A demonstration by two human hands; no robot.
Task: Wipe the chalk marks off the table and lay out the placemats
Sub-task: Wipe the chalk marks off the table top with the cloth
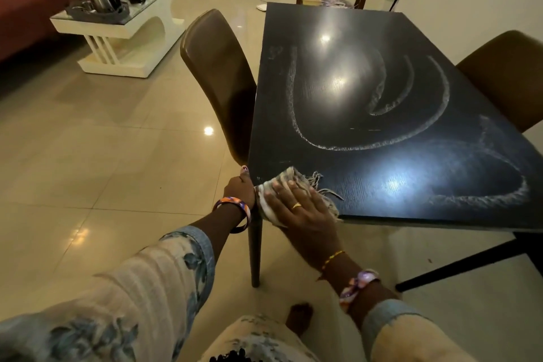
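Right hand (296, 209): I have it flat, fingers spread wide, pressing a fringed cloth (282, 185) onto the near left corner of the desk (382, 179); it presses down and does not pinch.
Left hand (239, 186): I see it against the desk's near left edge, just beside the cloth; whether its grip closes on the edge or cups below it I cannot tell.
Near corner: the patch around the cloth looks mostly free of chalk.
Near right: a thick chalk stroke (482, 200) and a smeared haze remain.
Middle of the desk: long curved chalk arcs (367, 145) are unwiped.
Far left: a faint small scribble (274, 51) is left.
Placemats: none visible anywhere.
Progress: I judge wiping barely begun, with most marks left and the placemat step not started.
Beyond: a brown chair (217, 67) tucked at the left.
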